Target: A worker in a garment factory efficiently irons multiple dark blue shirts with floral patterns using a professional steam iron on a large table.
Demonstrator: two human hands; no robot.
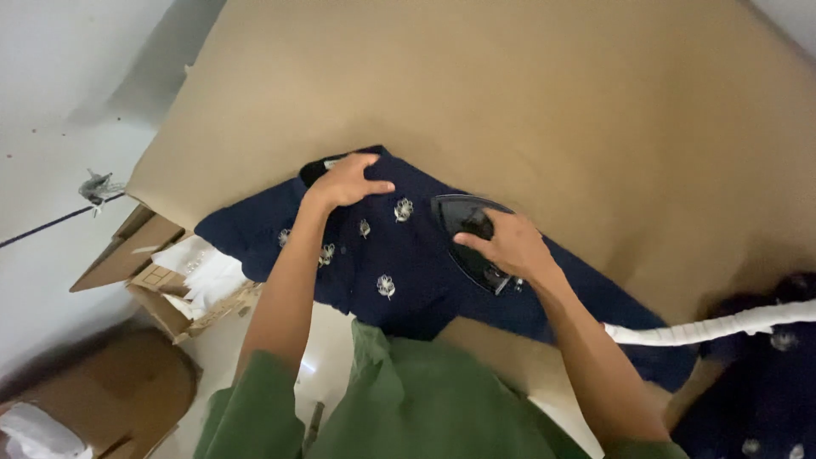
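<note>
Two hands at work in the head view, on a navy embroidered garment [408, 255] spread near the front edge of a brown-covered ironing table [527, 93]. Right hand [508, 246] closed round the handle of a black iron [466, 234], soleplate down on the cloth. Left hand [347, 180] open, palm flat, pinning the collar end. Risks, as judged: scorching if paused; raised silver motifs [403, 209] snagged or flattened; white-wrapped cord [714, 326] dragging over cloth; left fingertips close ahead of the tip.
</note>
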